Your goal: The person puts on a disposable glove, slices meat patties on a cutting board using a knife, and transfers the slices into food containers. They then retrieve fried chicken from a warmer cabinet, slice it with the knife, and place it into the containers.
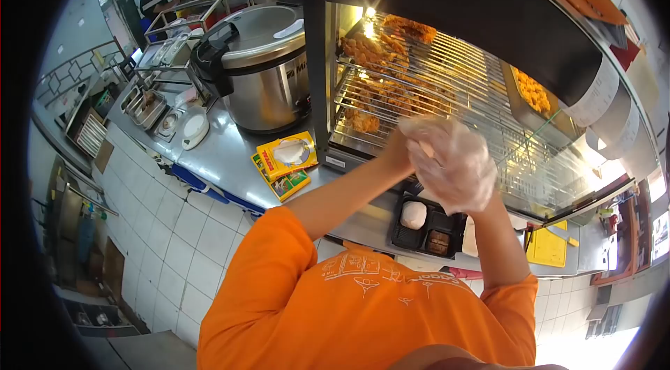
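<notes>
I hold both hands together in front of the glass-fronted food warmer (pixel 319 70). A clear plastic glove (pixel 457 157) covers my right hand (pixel 469 180), loose and crumpled around the fingers. My left hand (pixel 403 149) comes against the glove from the side, partly hidden by the plastic; I cannot tell whether either grip is closed or slack.

Just below my hands, on the steel worktop (pixel 366 212), sits a black compartment takeaway box (pixel 441 218). A rounded white portion (pixel 414 215) lies in its left compartment and a brown piece (pixel 438 242) in the lower right one.

Behind my hands, fried chicken (pixel 366 52) rests on the warmer's wire racks. Near my left forearm, a yellow box (pixel 279 169) with white plastic showing at its opening overlaps a green-and-yellow box (pixel 289 186), near the large rice cooker (pixel 265 91). To my right, a knife (pixel 562 234) lies on a yellow cutting board (pixel 544 251).
</notes>
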### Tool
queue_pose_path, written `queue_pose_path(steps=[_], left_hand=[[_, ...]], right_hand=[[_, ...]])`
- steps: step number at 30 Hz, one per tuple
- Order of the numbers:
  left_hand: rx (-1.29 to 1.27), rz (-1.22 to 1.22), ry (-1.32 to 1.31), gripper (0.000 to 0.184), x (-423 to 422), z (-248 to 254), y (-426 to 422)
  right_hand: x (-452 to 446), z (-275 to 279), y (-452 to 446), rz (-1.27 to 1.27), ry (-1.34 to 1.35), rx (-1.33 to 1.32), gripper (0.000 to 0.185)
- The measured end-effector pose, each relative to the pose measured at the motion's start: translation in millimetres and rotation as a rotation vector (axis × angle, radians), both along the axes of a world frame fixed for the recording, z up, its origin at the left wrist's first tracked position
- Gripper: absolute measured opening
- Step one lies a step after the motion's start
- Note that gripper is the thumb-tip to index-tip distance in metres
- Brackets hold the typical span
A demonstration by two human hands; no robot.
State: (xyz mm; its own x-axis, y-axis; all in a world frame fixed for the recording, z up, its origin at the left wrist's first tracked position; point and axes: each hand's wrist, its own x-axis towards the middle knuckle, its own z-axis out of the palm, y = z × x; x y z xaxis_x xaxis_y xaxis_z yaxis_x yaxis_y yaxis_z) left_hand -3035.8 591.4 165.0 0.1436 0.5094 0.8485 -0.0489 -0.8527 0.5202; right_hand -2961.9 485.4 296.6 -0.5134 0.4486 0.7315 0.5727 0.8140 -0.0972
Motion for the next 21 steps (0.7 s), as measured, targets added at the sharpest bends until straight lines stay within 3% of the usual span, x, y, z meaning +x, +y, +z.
queue_pose_path(steps=[1, 2, 3, 4, 6, 8, 9, 10, 12, 14, 17, 21], left_hand=[[0.095, -0.048, -0.098, 0.02, 12.6, 1.9, 0.7], [0.091, -0.033, -0.222, 0.02, 18.7, 29.4, -16.3], [0.076, -0.011, -0.179, 0.02, 30.3, 30.1, -21.1], [0.062, 0.011, -0.136, 0.02, 41.9, 30.7, -25.9], [0.013, 0.075, 0.282, 0.018, 69.3, -7.5, -14.3], [-0.223, -0.09, 0.4, 0.017, 69.3, 5.3, -28.1], [-0.193, -0.059, 0.43, 0.017, 71.5, 3.8, -28.8], [-0.163, -0.028, 0.458, 0.017, 73.6, 2.6, -29.2], [-0.134, -0.01, 0.52, 0.016, 70.1, 8.0, -32.2], [-0.141, -0.003, 0.533, 0.015, 68.5, 6.5, -32.2], [-0.174, -0.02, 0.481, 0.013, 77.1, 0.3, -29.4], [-0.228, -0.094, 0.516, 0.012, 67.2, 9.7, -29.3]], right_hand=[[-15.6, 17.7, 6.4, -0.07, -0.064, -0.113, 0.022], [-41.5, 44.1, 10.2, -0.351, -0.202, -0.349, 0.023], [-60.1, 64.3, 17.3, -0.637, -0.337, -0.584, 0.024], [-58.1, 63.1, 37.6, -0.635, -0.387, -0.486, 0.025], [-57.7, 56.5, 90.7, -0.71, -0.375, -0.467, 0.028], [-50.0, 48.8, 159.4, -0.807, -0.229, -0.659, 0.031], [-34.5, 37.0, 200.3, -0.818, -0.157, -0.77, 0.032], [-12.2, 17.7, 233.8, -0.842, -0.323, -0.362, 0.034], [16.4, 0.5, 271.7, -0.905, -0.442, 0.079, 0.037], [25.1, -1.8, 291.2, -1.034, -0.366, 0.14, 0.04], [43.7, 10.0, 311.3, -0.738, 0.046, -0.239, 0.052], [63.3, 15.9, 319.3, -0.622, 0.28, -0.382, 0.052]])
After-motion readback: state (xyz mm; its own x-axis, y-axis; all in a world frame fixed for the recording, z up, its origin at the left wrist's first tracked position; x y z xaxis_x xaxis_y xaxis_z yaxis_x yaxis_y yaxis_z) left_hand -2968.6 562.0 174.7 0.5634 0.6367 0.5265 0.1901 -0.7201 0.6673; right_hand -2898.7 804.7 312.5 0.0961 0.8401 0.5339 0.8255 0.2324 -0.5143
